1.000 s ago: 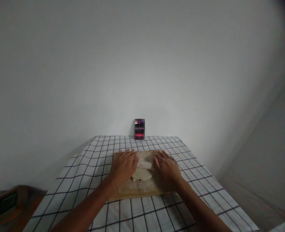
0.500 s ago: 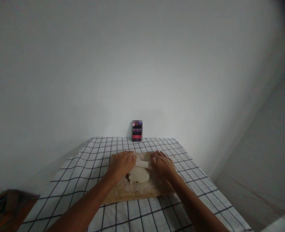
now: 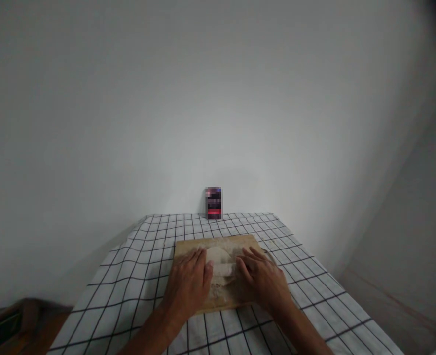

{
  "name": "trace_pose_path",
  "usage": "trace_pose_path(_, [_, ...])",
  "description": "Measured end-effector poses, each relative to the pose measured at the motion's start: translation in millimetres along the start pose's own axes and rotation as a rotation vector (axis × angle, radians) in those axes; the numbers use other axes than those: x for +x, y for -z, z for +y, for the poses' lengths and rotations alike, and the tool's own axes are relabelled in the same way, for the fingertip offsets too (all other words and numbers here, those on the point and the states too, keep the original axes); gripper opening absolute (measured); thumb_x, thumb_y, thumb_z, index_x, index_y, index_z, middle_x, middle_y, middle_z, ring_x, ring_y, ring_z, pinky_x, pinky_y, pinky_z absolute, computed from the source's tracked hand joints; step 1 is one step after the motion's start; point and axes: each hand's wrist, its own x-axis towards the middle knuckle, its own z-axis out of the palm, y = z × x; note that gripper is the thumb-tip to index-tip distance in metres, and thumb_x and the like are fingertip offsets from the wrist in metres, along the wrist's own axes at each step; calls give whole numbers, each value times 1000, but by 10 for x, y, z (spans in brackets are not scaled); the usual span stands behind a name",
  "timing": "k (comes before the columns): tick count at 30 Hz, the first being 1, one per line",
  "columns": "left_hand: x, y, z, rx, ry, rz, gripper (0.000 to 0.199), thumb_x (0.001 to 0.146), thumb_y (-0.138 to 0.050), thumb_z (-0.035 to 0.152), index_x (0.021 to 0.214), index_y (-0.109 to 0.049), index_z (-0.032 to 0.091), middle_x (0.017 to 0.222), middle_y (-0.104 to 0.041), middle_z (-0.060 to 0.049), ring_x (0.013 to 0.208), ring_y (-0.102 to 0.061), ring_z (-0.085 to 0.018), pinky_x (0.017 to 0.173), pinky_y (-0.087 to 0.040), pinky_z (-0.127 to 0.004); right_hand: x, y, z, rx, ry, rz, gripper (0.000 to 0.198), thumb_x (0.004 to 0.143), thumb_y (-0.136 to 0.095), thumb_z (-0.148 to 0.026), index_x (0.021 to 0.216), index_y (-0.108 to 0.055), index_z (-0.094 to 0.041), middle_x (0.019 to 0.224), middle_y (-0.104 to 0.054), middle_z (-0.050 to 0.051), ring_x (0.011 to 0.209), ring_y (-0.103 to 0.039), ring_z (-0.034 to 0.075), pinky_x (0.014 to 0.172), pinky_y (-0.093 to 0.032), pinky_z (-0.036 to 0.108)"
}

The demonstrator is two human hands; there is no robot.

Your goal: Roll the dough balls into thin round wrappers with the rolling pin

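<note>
A pale, floured rolling pin (image 3: 223, 269) lies crosswise on a wooden board (image 3: 236, 240), with its ends hidden beneath my hands. My left hand (image 3: 190, 276) bears on the left end, palm down, with its fingers reaching forward over the pin and its thumb beside the bare middle. Over the right end rests my right hand (image 3: 262, 273), its fingers also extended forward. A flat piece of dough (image 3: 217, 254) shows as a rounded edge just beyond the pin. Loose flour and small crumbs dust the board on the near side.
A white tablecloth with dark checked lines (image 3: 129, 266) covers the table. At the far edge a small dark, blurred-out upright object (image 3: 214, 203) stands against the white wall (image 3: 218, 108). A brown piece of furniture (image 3: 21, 320) sits low at the left.
Both hands have rolled the pin toward me, from the dough's far edge to its near side. My fingers are now straighter. The view has shifted slightly.
</note>
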Motion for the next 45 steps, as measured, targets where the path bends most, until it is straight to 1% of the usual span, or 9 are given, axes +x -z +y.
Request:
trace_pose_path(3, [183,-75,-43,-20,49,-57,48,113,-43,25,145,-76,13,148,-78,-16,138,-76,-30,115,-64,-48,178,5,-6,-68,4,-47,47,118,-40,-36,123,-86,-26,161,-69,8,158,-57,30,131,-44,51])
trace_pose_path(6, [435,-119,-92,27,61,-73,47,109,-51,22,148,-75,15,161,-68,-17,155,-61,-34,128,-53,-55,411,5,2,-102,18,-36,46,117,-39,-31,136,-79,-21,159,-70,12,153,-61,29,127,-47,50])
trace_pose_path(11, [623,-108,-122,101,104,-115,46,106,-60,25,149,-76,23,166,-64,-16,161,-53,-42,128,-47,-72,631,-1,26,-117,21,-58,44,115,-40,-26,119,-83,-19,142,-79,13,138,-70,28,113,-56,42])
trace_pose_path(14, [517,-110,-90,108,88,-29,45,106,-58,23,147,-77,21,164,-66,-16,161,-53,-42,130,-45,-72,559,-12,36,-124,74,-65,41,114,-42,-26,115,-83,-23,140,-80,12,135,-73,28,110,-57,42])
trace_pose_path(19, [172,-155,-44,45,-29,111,44,108,-49,17,138,-80,18,147,-80,-12,149,-67,-33,128,-53,-61,218,-41,13,-100,70,-31,47,116,-38,-28,110,-84,-22,145,-79,14,142,-70,28,121,-52,45])
trace_pose_path(24, [-158,-170,-23,44,-114,242,47,112,-43,23,149,-72,16,153,-76,-11,146,-70,-31,123,-60,-58,-69,-112,10,-67,43,35,47,117,-38,-32,133,-81,-20,159,-71,14,155,-60,30,130,-47,49])
trace_pose_path(28, [-247,-177,-30,6,-100,239,49,114,-42,25,153,-71,20,156,-74,-9,144,-72,-29,127,-57,-53,-98,-126,31,-36,79,7,49,118,-38,-34,123,-85,-22,156,-73,13,152,-63,31,127,-52,48])
trace_pose_path(36, [209,-61,-41,-26,-15,3,49,114,-39,23,139,-80,17,143,-81,-12,140,-74,-27,125,-59,-48,270,33,-39,-95,68,-49,50,118,-35,-29,114,-84,-23,142,-81,12,144,-69,30,120,-55,46])
trace_pose_path(45, [-229,-10,1,-74,-67,84,50,114,-43,26,158,-69,27,160,-71,-6,148,-68,-29,130,-55,-57,-146,-75,19,-56,77,-13,50,118,-35,-35,143,-77,-23,168,-62,10,161,-53,29,131,-43,48])
